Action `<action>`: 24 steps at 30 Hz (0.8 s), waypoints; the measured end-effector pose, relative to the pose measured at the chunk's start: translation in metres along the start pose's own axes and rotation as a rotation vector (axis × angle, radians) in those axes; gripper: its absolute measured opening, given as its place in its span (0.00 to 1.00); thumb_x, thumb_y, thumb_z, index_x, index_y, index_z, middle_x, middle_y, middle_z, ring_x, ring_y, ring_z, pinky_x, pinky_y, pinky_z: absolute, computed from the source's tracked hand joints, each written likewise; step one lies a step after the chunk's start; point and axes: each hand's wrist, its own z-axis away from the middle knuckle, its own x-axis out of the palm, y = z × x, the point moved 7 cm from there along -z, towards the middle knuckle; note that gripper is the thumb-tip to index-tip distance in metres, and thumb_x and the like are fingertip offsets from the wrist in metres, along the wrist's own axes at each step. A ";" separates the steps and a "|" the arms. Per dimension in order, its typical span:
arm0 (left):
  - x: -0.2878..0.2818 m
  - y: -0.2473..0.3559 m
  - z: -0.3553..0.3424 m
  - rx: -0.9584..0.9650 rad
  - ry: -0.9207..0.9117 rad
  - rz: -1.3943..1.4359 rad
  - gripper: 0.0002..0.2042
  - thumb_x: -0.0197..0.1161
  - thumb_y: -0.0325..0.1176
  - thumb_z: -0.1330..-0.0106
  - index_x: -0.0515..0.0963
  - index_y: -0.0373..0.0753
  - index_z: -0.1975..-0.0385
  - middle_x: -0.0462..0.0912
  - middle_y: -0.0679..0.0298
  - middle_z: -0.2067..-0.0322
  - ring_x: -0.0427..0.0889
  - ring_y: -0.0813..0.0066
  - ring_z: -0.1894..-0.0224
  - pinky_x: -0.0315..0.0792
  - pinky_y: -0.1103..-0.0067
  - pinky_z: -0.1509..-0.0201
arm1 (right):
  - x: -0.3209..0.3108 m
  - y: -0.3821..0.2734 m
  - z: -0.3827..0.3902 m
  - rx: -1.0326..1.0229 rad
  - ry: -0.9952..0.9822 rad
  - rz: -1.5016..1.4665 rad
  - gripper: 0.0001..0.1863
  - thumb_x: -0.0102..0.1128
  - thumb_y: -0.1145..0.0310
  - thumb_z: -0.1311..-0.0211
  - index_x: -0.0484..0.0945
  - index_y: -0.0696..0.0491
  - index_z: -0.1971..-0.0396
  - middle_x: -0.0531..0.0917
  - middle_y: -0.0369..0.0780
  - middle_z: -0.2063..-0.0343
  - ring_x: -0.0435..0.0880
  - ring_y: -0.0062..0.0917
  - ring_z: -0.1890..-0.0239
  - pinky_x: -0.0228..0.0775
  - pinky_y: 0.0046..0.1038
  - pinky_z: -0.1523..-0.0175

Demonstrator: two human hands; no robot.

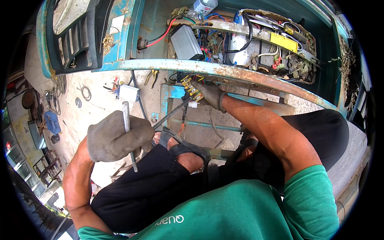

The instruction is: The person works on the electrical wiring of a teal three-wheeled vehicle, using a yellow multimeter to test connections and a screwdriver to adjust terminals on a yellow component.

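Observation:
In a grey work glove, my left hand (116, 138) is closed round the crossbar of a metal T-handle wrench (172, 113). The bar sticks out above and below the fist, and the dark shaft slants up and right to a terminal block (193, 89). This block is yellowish with a row of metal screws. My right hand (212, 95), also gloved, grips it from the right, below a rusty blue frame rail (224, 71). The wrench tip meets the block's lower left side; exactly what it seats on is too small to tell. Wires hang around the block.
Above the rail, a blue metal compartment (156, 24) holds a finned silver box (187, 42), tangled wires, tools and dry leaves. Pliers (151, 77) and a white box with wires (129, 93) lie on the floor. A blue frame bar (208, 124) crosses near my sandalled feet.

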 end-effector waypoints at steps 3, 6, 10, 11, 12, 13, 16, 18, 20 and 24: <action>0.001 0.000 -0.003 0.040 0.011 -0.024 0.18 0.54 0.42 0.28 0.82 0.33 0.70 0.83 0.59 0.76 0.83 0.71 0.74 0.76 0.74 0.69 | -0.002 0.004 -0.007 -0.009 0.015 0.007 0.34 0.52 0.38 0.27 0.72 0.49 0.33 0.83 0.40 0.44 0.85 0.25 0.46 0.83 0.30 0.45; 0.005 0.011 -0.005 0.132 0.049 -0.191 0.16 0.60 0.42 0.30 0.83 0.35 0.72 0.83 0.59 0.76 0.84 0.67 0.74 0.75 0.74 0.70 | -0.002 0.000 -0.001 -0.007 0.043 0.009 0.34 0.52 0.39 0.27 0.72 0.49 0.34 0.84 0.39 0.46 0.86 0.25 0.47 0.83 0.31 0.46; 0.010 0.041 -0.012 0.498 0.143 -0.528 0.08 0.65 0.38 0.37 0.85 0.40 0.70 0.83 0.56 0.71 0.83 0.58 0.68 0.76 0.69 0.64 | -0.007 0.008 -0.015 -0.039 0.036 0.092 0.34 0.52 0.37 0.28 0.75 0.49 0.37 0.86 0.39 0.49 0.87 0.24 0.50 0.84 0.30 0.49; 0.010 0.046 -0.012 0.574 0.199 -0.554 0.08 0.65 0.37 0.37 0.85 0.40 0.70 0.84 0.56 0.71 0.83 0.58 0.68 0.75 0.69 0.64 | -0.007 0.010 -0.016 -0.040 0.028 0.072 0.34 0.52 0.36 0.28 0.76 0.50 0.38 0.86 0.39 0.50 0.87 0.24 0.50 0.84 0.30 0.50; 0.008 0.051 -0.012 0.648 0.255 -0.579 0.08 0.65 0.37 0.37 0.85 0.39 0.71 0.84 0.55 0.70 0.82 0.59 0.68 0.75 0.69 0.64 | -0.006 0.009 -0.014 -0.042 0.019 0.051 0.35 0.53 0.36 0.29 0.77 0.51 0.39 0.86 0.39 0.51 0.87 0.24 0.50 0.85 0.30 0.51; 0.008 0.051 -0.015 0.732 0.243 -0.469 0.11 0.61 0.36 0.33 0.84 0.36 0.71 0.85 0.55 0.69 0.83 0.61 0.69 0.76 0.69 0.61 | -0.005 0.009 -0.012 -0.041 0.041 0.056 0.35 0.54 0.35 0.29 0.77 0.52 0.40 0.86 0.39 0.52 0.87 0.24 0.51 0.84 0.29 0.51; 0.011 0.015 -0.028 0.352 0.204 0.288 0.18 0.52 0.40 0.27 0.83 0.31 0.69 0.85 0.57 0.71 0.82 0.67 0.70 0.78 0.72 0.57 | -0.005 0.006 -0.009 -0.036 0.108 0.067 0.36 0.55 0.35 0.30 0.79 0.55 0.44 0.86 0.40 0.54 0.87 0.23 0.55 0.84 0.29 0.54; 0.014 0.009 -0.024 0.259 0.209 0.302 0.26 0.44 0.46 0.24 0.81 0.26 0.63 0.84 0.59 0.74 0.80 0.73 0.72 0.78 0.76 0.58 | -0.003 0.005 -0.008 -0.025 0.134 0.072 0.36 0.56 0.35 0.30 0.80 0.56 0.45 0.87 0.40 0.55 0.87 0.22 0.58 0.84 0.29 0.55; 0.015 0.000 -0.021 0.313 0.317 0.304 0.27 0.43 0.48 0.23 0.80 0.27 0.65 0.83 0.60 0.76 0.79 0.73 0.74 0.77 0.76 0.57 | -0.003 0.000 -0.004 -0.044 0.154 0.110 0.36 0.57 0.35 0.31 0.80 0.57 0.46 0.87 0.40 0.56 0.87 0.22 0.60 0.83 0.29 0.56; -0.001 -0.010 -0.022 0.449 0.539 0.605 0.28 0.41 0.51 0.19 0.69 0.38 0.80 0.71 0.62 0.83 0.76 0.68 0.74 0.76 0.69 0.50 | 0.001 0.002 -0.006 -0.092 0.141 0.030 0.31 0.59 0.40 0.29 0.80 0.55 0.47 0.87 0.38 0.57 0.87 0.21 0.61 0.83 0.29 0.57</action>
